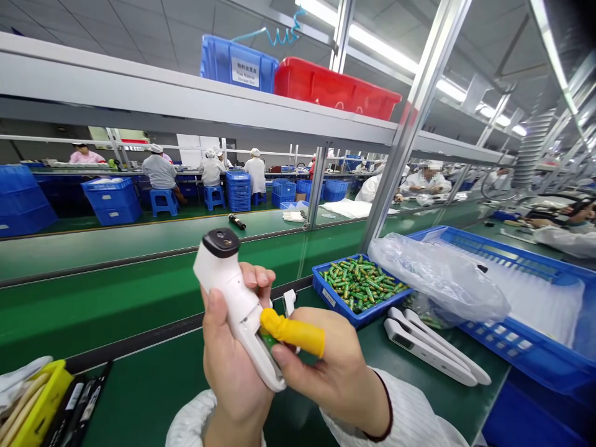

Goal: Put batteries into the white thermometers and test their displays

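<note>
My left hand (233, 363) is wrapped round a white handheld infrared thermometer (223, 273) with a black head, held tilted above the green bench. The battery compartment in its handle faces up and is uncovered. A green battery (267, 338) shows partly inside it. My right hand (330, 366) wears a yellow finger cot (298, 332) on the index finger; thumb and index finger close on the battery at the compartment, hiding most of it. Just behind my fingers is a small white plastic part (289, 302), partly hidden.
A blue tray (326, 297) of green batteries stands right of my hands. Beside it lie several white thermometers (433, 351) and a blue crate (526, 347) with a plastic bag (433, 279). At left are a yellow box (44, 403) and black pens (79, 406). Several co-workers sit farther off.
</note>
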A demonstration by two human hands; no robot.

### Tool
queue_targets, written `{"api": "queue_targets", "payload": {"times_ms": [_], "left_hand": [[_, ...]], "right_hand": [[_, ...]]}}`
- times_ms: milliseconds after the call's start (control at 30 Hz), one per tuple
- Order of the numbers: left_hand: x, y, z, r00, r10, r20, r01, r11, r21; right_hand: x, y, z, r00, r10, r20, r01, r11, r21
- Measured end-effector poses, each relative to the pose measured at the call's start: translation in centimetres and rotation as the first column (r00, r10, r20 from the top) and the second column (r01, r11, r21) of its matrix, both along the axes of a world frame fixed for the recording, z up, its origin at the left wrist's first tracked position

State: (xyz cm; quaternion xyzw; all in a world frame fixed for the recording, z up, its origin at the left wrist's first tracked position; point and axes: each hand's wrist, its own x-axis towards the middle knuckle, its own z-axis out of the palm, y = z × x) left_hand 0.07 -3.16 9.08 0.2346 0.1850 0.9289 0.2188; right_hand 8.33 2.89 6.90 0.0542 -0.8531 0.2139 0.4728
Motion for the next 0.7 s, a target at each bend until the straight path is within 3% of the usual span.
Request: {"api": "queue_targets", "payload": {"times_ms": [67, 133, 233, 300, 367, 433, 533, 600, 700], "left_hand": [[-0.61, -0.15, 0.21, 0.998, 0.066, -0.003, -0.066, 0.998, 0.016], [-1.03, -0.25, 0.34, 0.996, 0.081, -0.026, -0.08, 0.997, 0.023], [-1.18, -0.19, 0.32, 0.997, 0.026, -0.071, -0.024, 0.999, 0.034], [-1.11, 0.02, 0.19, 0.996, -0.006, -0.094, 0.011, 0.999, 0.05], [-1.06, 0.27, 0.02, 0.995, -0.014, -0.102, 0.02, 0.998, 0.057], [-1.04, 0.48, -0.16, 0.995, -0.015, -0.097, 0.019, 0.999, 0.048], [-1.07, 0.58, -0.34, 0.997, -0.01, -0.08, 0.012, 0.999, 0.033], [-1.12, 0.53, -0.35, 0.997, -0.011, -0.073, 0.013, 1.0, 0.024], [-1.28, 0.41, -0.25, 0.997, -0.036, -0.069, 0.037, 0.999, 0.013]], "right_hand": [[-0.04, 0.0, 0.26, 0.999, -0.014, 0.039, 0.009, 0.991, 0.135], [0.05, -0.09, 0.49, 0.998, 0.023, 0.052, -0.03, 0.988, 0.153], [0.31, -0.24, 0.46, 0.99, 0.131, -0.049, -0.136, 0.984, -0.119], [0.44, -0.29, 0.23, 0.966, 0.196, -0.166, -0.246, 0.894, -0.375], [0.46, -0.36, 0.0, 0.922, 0.283, -0.263, -0.383, 0.757, -0.528], [0.34, -0.46, -0.15, 0.866, 0.378, -0.326, -0.499, 0.639, -0.585], [0.04, -0.6, -0.16, 0.821, 0.473, -0.32, -0.559, 0.553, -0.617], [-0.09, -0.61, -0.03, 0.821, 0.507, -0.262, -0.548, 0.569, -0.613], [-0.09, -0.52, 0.19, 0.889, 0.445, -0.107, -0.42, 0.7, -0.577]]}}
